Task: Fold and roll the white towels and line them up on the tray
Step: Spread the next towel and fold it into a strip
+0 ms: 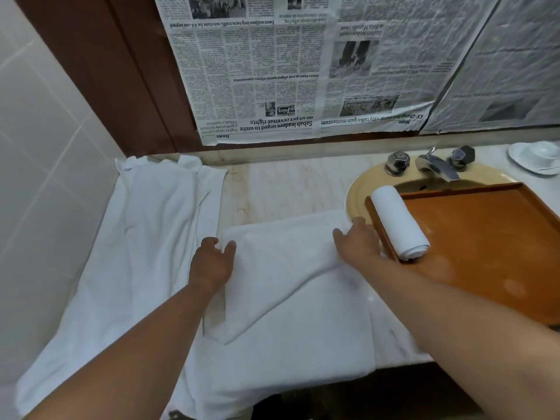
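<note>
Centrally, the white towel (288, 268) is gripped at nine o'clock by the left hand (212, 263) and at three by the right hand (357, 245), beside the rolled towel (398, 225) on the tray (491, 237).

**Head camera: one wide-angle view, high and close, facing forward and down onto the counter (288, 183).**

The lens sits above the counter's near edge and looks toward its far edge, where the newspaper-covered wall (272, 71) fills the top of the frame. Both forearms enter from the bottom corners. The left hand (212, 262) and right hand (357, 244) meet on the towel (288, 274) near frame centre, at arm's reach. The counter's left end, against the tiled wall (36, 147), falls at the left margin. The tray (485, 237) over the sink (357, 192) at the right end is cut by the right margin. Straight lines bow near the margins.
</note>
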